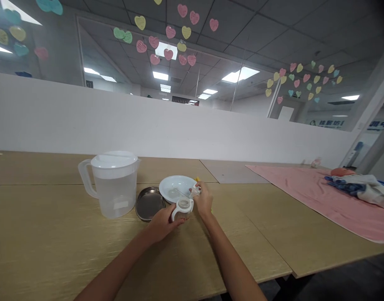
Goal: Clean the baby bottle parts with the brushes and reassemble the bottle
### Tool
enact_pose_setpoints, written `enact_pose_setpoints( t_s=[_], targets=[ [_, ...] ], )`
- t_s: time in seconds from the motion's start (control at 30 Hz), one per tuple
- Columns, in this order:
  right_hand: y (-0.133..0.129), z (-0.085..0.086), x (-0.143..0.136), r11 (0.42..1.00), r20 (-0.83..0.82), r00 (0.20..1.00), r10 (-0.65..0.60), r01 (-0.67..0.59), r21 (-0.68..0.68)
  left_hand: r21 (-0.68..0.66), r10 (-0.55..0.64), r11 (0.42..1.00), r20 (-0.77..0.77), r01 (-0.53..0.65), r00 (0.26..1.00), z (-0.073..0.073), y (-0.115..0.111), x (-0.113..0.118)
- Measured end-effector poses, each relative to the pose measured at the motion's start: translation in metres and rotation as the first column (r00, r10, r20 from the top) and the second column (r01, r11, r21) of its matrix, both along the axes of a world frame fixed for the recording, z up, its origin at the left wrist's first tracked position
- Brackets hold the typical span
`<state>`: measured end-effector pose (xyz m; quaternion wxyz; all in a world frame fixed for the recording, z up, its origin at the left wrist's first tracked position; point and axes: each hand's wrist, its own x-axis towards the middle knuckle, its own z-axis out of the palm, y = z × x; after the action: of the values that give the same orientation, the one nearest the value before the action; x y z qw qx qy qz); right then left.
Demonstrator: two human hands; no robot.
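Note:
My left hand [163,223] is closed around a small clear bottle [182,215] with white side handles. The bottle's round mouth is uncovered and faces up. Just to the right, my right hand [204,200] pinches a small white bottle lid [194,191], partly covered by the fingers. A thin, straw-like tube seems to run left from the lid over the white bowl [166,184]. That bowl stands just behind the bottle. Left of it, near my left hand, lies a shallow metal dish [149,203].
A lidded clear pitcher [116,188] holding water stands at the left. Something yellow [197,179] shows behind my right hand. At the right, a pink cloth [298,192] carries crumpled fabrics [364,188]. A low white partition [179,133] runs behind the table [69,251].

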<state>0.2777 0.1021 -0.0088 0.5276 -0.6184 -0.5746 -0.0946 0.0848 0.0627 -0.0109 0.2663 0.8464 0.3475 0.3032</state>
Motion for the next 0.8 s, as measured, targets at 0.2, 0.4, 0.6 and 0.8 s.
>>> enact_pose_setpoints(
  t_s=[0.2, 0.4, 0.6, 0.8],
  targets=[
    [0.001, -0.001, 0.003, 0.997, 0.061, 0.997, -0.046, 0.049, -0.056, 0.073, 0.052, 0.996, 0.000, -0.052, 0.999, -0.009, 0.000, 0.004],
    [0.001, -0.001, 0.000, 0.992, 0.083, 0.994, -0.066, 0.075, -0.100, 0.082, 0.049, 0.995, 0.019, -0.051, 0.999, -0.010, -0.001, 0.005],
    [0.004, -0.002, 0.001, 0.993, -0.030, 0.994, -0.102, 0.100, -0.063, 0.085, 0.037, 0.996, 0.007, -0.038, 0.999, -0.002, -0.005, 0.003],
    [0.006, -0.005, 0.005, 0.988, 0.036, 0.999, -0.011, 0.017, -0.154, 0.256, 0.313, 0.874, 0.354, -0.413, 0.882, 0.004, 0.006, -0.014]
  ],
)
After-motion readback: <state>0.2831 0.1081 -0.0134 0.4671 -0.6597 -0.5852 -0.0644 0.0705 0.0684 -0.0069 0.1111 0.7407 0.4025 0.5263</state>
